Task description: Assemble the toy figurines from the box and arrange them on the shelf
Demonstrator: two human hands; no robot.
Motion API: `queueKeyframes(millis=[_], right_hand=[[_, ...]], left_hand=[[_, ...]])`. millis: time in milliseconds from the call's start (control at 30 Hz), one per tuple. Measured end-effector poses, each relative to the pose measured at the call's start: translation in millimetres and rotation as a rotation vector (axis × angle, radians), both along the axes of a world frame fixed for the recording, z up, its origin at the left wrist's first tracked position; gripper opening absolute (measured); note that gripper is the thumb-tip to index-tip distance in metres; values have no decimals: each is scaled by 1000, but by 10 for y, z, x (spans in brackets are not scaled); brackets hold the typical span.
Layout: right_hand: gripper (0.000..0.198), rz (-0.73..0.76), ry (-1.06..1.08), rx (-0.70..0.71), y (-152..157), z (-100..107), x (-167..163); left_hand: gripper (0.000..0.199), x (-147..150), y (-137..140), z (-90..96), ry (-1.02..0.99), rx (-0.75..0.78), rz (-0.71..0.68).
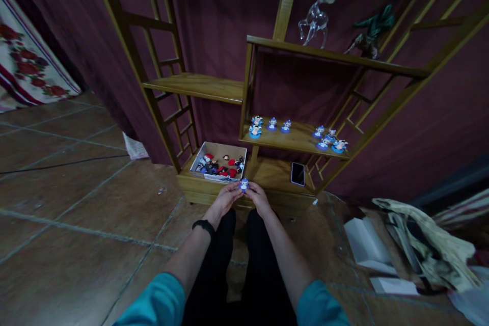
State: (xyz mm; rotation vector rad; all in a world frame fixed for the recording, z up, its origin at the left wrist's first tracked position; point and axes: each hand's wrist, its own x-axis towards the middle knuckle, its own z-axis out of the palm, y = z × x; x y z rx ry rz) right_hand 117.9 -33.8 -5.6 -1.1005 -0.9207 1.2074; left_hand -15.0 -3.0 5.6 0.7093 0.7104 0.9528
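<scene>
Between my two hands is a small white and purple figurine (244,184) on a round purple base, held upright. My left hand (228,194) pinches it from the left, and my right hand (257,197) grips it from the right. Just beyond my hands stands an open cardboard box (219,148) with several figurines (217,167) in red, black and white lying jumbled inside. On the shelf (296,138) above, several similar figurines stand on blue or purple bases: a group at the left end, a purple-based one (286,126) nearer the middle, and another group (325,141) at the right end.
A phone (298,173) lies on the lower shelf at the right. Higher up stand a clear glass horse (316,18) and a dark green and brown statuette (370,33). White boxes (369,244) and a beige cloth bag (431,244) lie on the floor at right.
</scene>
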Motion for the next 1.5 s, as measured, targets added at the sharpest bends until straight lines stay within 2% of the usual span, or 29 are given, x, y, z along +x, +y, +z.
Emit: queueKeyframes(millis=[100,333,500,633,900,1267,1500], right_hand=[[34,-48,-43,42,25,-6,6],[31,-121,-191,44,60,-84,54],[31,-89,-115,34,64,-115,81],[31,-93,-64,11,62,-99,87],[33,-66,-81,-18,38,-51,90],[33,-116,-121,37,25,-34,51],[30,-88,-105,27,31,-56,82]], left_hand=[[35,10,-13,8,32,17,0],[36,24,-26,-17,94,40,-26],[39,16,-15,-19,62,2,-22],[29,24,-12,-8,76,-27,36],[23,15,-36,31,114,-49,37],[19,64,-69,29,77,-90,96],[18,37,-42,27,115,-71,22]])
